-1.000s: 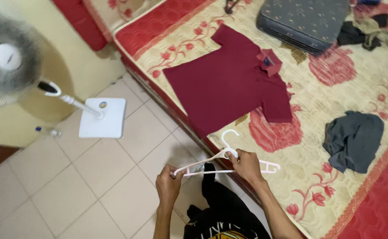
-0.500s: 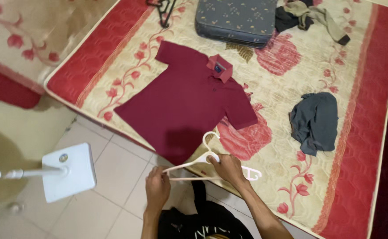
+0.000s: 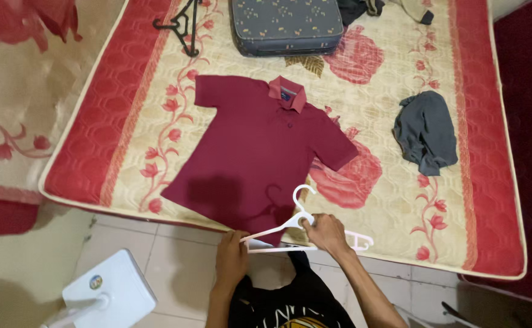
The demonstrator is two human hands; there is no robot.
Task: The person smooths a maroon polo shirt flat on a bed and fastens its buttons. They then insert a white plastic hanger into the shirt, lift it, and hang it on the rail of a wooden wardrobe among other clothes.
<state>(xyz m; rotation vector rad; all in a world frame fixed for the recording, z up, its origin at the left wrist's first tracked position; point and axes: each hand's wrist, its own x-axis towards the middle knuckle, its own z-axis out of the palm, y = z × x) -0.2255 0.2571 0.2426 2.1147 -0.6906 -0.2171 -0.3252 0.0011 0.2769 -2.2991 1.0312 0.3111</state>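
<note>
Hanger: white plastic clothes hanger (image 3: 305,234) held level at the mattress's near edge, hook pointing far.
Left hand (image 3: 232,258): closed on its left end.
Right hand (image 3: 326,234): clasps the neck.
Shirt: maroon short-sleeved polo shirt (image 3: 260,152) lies flat just beyond.
Change: view has swung; shirt now centred ahead, hanger closer to its hem.

Floor: pale square tiles (image 3: 181,267) with grey joints
Bed: mattress (image 3: 490,182) with red border and cream quilted top with red flowers
Left: second flowered mattress (image 3: 29,97) alongside
Corner: white fan base (image 3: 111,294) on the tiles
Light: soft, even
</note>
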